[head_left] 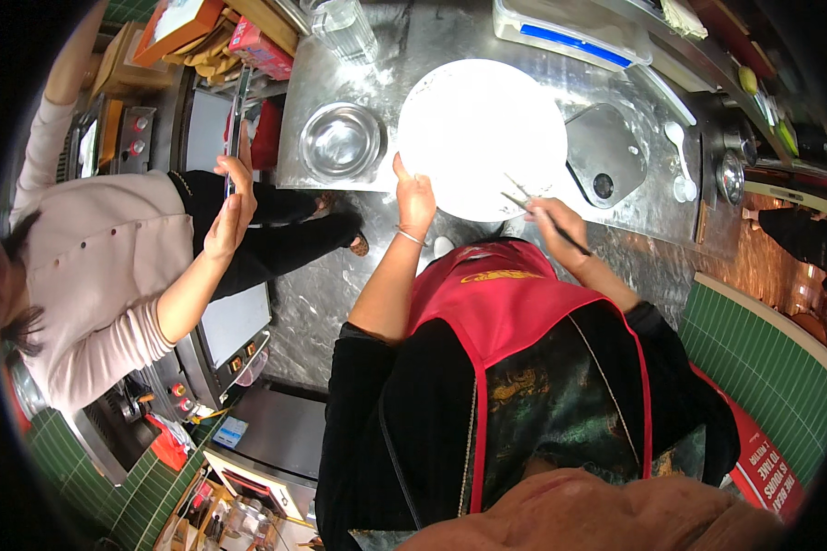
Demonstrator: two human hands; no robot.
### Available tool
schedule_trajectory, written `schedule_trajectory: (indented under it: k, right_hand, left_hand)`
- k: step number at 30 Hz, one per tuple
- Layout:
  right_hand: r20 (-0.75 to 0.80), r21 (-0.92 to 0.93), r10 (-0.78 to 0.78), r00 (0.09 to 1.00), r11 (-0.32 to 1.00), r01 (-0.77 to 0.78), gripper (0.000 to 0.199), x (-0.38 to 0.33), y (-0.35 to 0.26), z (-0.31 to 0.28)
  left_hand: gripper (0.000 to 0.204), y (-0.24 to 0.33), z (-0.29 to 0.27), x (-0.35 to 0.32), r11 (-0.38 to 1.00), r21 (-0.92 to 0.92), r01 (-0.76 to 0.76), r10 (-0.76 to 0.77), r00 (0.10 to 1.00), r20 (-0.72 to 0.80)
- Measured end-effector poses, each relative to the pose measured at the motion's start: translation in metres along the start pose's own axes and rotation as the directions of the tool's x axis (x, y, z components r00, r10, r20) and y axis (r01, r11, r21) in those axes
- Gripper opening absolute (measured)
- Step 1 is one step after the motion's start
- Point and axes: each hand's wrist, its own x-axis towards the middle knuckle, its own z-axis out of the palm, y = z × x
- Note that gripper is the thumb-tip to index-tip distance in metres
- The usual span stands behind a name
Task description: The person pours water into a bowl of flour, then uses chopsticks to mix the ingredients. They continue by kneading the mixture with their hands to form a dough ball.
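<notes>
Holding chopsticks (572,239) over the white bowl (482,133) on the worktop (432,37).
The right grip (559,228) was clasped around the chopsticks; their long axis slanted forward and left, tips over the bowl's near-right part. The bowl lay ahead of both grips, at the worktop's near edge, with the right grip nearer the tips. The left grip (416,202) stood at the near-left rim; whether it was grasping could not be told.
</notes>
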Motion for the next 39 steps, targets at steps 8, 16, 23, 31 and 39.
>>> schedule_trajectory:
  k: [8,16,23,31,39]
  right_hand:
    - [-0.125,0.019,-0.058,0.990,0.998,0.061,0.016,0.113,-0.013,-0.027]
    - [-0.088,0.258,0.126,0.988,0.961,-0.099,0.020,0.096,0.004,-0.008]
    - [-0.018,0.367,0.250,0.968,0.902,-0.227,0.026,0.052,-0.010,0.051]
    - [-0.173,-0.115,0.045,0.984,0.991,-0.066,0.019,0.049,-0.007,-0.052]
    - [-0.113,0.346,0.192,0.975,0.927,-0.142,0.019,0.080,0.002,0.049]
  left_hand:
    - [0.063,0.006,-0.007,-0.001,0.999,0.024,0.030,-0.031,0.999,0.039]
    - [0.061,0.016,-0.009,-0.002,0.994,-0.042,0.101,-0.099,0.993,0.061]
    - [0.061,0.006,-0.006,-0.002,0.998,0.012,0.069,-0.070,0.996,0.049]
    - [0.063,0.002,-0.007,0.000,0.999,-0.023,0.045,-0.043,0.994,0.104]
    - [0.060,-0.002,-0.007,0.000,0.985,0.059,-0.161,0.159,0.987,0.024]
